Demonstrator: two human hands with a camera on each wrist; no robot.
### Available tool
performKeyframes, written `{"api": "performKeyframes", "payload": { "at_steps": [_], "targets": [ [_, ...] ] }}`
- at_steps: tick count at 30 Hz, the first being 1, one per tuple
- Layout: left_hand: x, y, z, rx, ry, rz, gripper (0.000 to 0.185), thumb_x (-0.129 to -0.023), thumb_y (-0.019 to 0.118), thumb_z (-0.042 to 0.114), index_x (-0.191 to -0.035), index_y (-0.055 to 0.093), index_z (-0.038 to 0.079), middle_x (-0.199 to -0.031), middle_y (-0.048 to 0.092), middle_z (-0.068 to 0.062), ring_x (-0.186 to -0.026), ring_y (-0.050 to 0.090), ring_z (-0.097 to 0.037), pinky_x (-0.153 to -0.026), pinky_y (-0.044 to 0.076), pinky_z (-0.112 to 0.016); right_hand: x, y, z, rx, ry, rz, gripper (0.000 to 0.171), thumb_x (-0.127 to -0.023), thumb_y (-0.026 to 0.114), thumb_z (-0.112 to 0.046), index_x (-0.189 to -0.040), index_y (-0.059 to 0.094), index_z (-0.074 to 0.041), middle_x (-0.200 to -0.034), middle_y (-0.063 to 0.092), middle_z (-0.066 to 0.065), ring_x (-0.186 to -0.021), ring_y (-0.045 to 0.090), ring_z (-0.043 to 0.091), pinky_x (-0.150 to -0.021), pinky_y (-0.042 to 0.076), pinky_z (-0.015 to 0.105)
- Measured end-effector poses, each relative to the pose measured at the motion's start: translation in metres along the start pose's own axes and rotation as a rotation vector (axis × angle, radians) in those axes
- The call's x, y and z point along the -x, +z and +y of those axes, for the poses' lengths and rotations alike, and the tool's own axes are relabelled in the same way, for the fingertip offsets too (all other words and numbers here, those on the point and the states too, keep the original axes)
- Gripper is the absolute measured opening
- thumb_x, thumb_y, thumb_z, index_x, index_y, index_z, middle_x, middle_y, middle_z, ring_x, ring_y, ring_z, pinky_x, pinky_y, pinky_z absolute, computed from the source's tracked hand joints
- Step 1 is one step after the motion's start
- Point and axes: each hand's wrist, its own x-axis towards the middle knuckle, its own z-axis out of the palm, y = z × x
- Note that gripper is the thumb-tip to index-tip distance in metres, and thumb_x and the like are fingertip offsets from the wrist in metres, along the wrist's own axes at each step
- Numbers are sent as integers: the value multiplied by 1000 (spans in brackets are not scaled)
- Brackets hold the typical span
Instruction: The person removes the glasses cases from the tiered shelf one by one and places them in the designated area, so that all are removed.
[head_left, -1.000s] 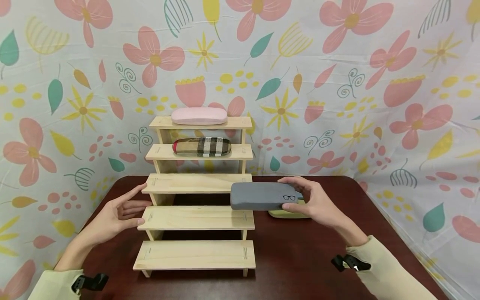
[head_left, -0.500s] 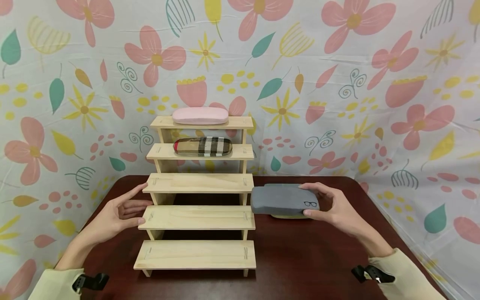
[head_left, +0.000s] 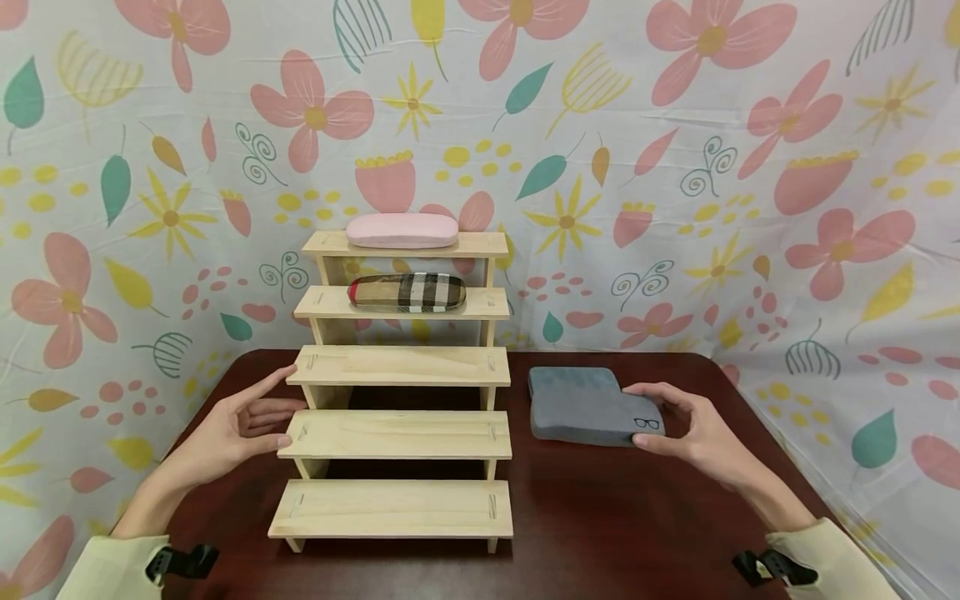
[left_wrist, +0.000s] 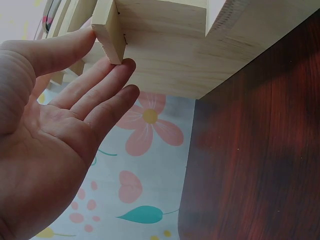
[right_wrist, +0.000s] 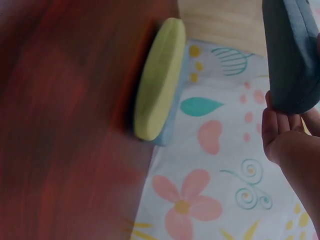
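Note:
My right hand [head_left: 697,429] pinches the near right end of a grey-blue glasses case [head_left: 588,418] with a small spectacles print, held in the air right of the stepped wooden display rack [head_left: 397,508]. Behind it shows a second blue glasses case [head_left: 573,380]. The right wrist view shows a yellow-green glasses case [right_wrist: 159,82] on the table alongside that blue one; in the head view it is hidden. My left hand [head_left: 228,429] touches the rack's left side, its fingers fairly straight, with thumb and fingertips at the board ends.
A pink glasses case [head_left: 402,231] lies on the rack's top tier, a plaid one [head_left: 407,292] on the tier below. The lower tiers are bare wood. The dark red table [head_left: 622,525] ends at a flowered cloth [head_left: 637,208] behind.
My right hand has carried the grey-blue glasses case rightward and slightly down, from in front of the rack to beside it. The left hand has stayed put.

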Motion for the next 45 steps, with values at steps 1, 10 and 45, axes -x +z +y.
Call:
{"api": "performKeyframes", "payload": {
  "at_steps": [1, 10, 45],
  "targets": [
    [0, 0, 0, 1, 0, -1, 88, -82, 73, 2, -153, 23, 17, -126, 56, -24, -114, 56, -33, -84, 52, -30, 1, 0, 3, -10, 13, -6, 55, -84, 74, -10, -134, 51, -11, -121, 56, 7, -100, 56, 20, -76, 48, 29],
    [1, 0, 1, 14, -4, 0, 87, -82, 73, 1, -153, 23, 16, -125, 56, -24, -114, 56, -35, -82, 53, -32, 12, 2, 23, -43, 54, -44, 56, -85, 74, -12, -135, 49, -9, -117, 57, 9, -94, 57, 20, -72, 51, 34],
    [0, 0, 0, 12, -11, -8, 87, -83, 73, 3, -153, 23, 17, -127, 55, -25, -115, 56, -32, -86, 51, -32, 23, 17, 64, -24, 182, -81, 54, -83, 76, -19, -130, 52, -7, -117, 55, 12, -93, 58, 23, -71, 50, 33]
  ]
}}
